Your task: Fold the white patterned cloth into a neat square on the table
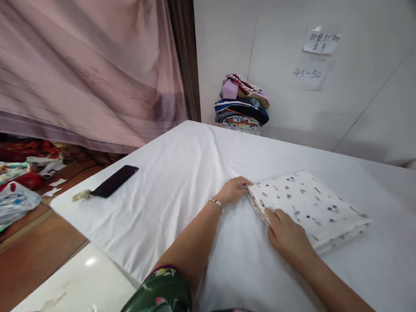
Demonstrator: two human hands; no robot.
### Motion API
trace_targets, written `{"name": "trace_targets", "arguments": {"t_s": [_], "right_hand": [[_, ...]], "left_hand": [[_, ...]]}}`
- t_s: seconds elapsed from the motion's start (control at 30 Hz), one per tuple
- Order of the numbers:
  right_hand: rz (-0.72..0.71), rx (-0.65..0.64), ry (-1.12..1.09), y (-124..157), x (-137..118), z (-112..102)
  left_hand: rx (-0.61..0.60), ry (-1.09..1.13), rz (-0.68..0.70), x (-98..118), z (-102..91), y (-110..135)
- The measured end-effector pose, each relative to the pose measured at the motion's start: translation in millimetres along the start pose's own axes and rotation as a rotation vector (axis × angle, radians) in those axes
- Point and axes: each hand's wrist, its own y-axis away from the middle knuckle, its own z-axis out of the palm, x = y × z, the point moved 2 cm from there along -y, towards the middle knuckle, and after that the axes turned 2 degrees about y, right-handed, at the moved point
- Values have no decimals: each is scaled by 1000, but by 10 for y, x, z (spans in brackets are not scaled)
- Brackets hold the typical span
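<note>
Left hand: the left hand (pixel 235 190) reaches forward across the white sheet (pixel 181 187), fingers close together, their tips meeting the folded edge of the patterned cloth (pixel 309 205). Whether they pinch the layers or only touch them cannot be told.
Right hand: the right hand (pixel 287 234) lies palm down on the near corner of the same cloth, fingers loosely together and laid flat on the fabric, gripping nothing.
Patterned cloth: a white piece with small dark prints, folded into a flat rectangle of several layers. It lies on the sheet just right of the left hand and under the fingers of the right hand, stretching away from both hands to the right.
Bracelet: a thin bracelet (pixel 216 203) sits on the left wrist.
Sleeve: a dark green floral sleeve (pixel 158 301) covers the left upper arm, close to the camera.
Sheet: it is creased and spreads out under both hands and beyond them.
Phone: a black phone (pixel 114 180) lies on the sheet well to the left of the left hand, near the sheet's edge.
Stacked clothes: a pile of folded clothes (pixel 242 105) stands against the wall, well beyond the left hand.
Wall notes: two paper notes (pixel 321 41) hang on the wall, far beyond the right hand.
Curtain: a pink curtain (pixel 76 65) hangs far to the left, beyond the phone.
Floor: plastic bags (pixel 8 202) lie on the floor, farther left than the phone.
</note>
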Motion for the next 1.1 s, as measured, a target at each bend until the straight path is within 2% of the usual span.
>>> {"name": "trace_targets", "arguments": {"t_s": [0.07,0.23,0.4,0.7,1.0,1.1], "right_hand": [[7,-15,-5,-2,-1,-4],[7,-28,-12,-7,-1,-5],[7,-31,-23,-10,2,-5],[5,-24,-23,-7,-1,-27],[23,-36,-39,-10,8,-32],[27,-36,-33,-10,11,-28]], "left_hand": [[-13,73,31,34,-22,-5],[-152,147,36,30,-45,-26],[-86,54,21,-36,-35,-36],[-75,-148,124,47,-29,-24],[84,-403,252,77,-14,-1],[78,-435,255,68,-17,18]]}}
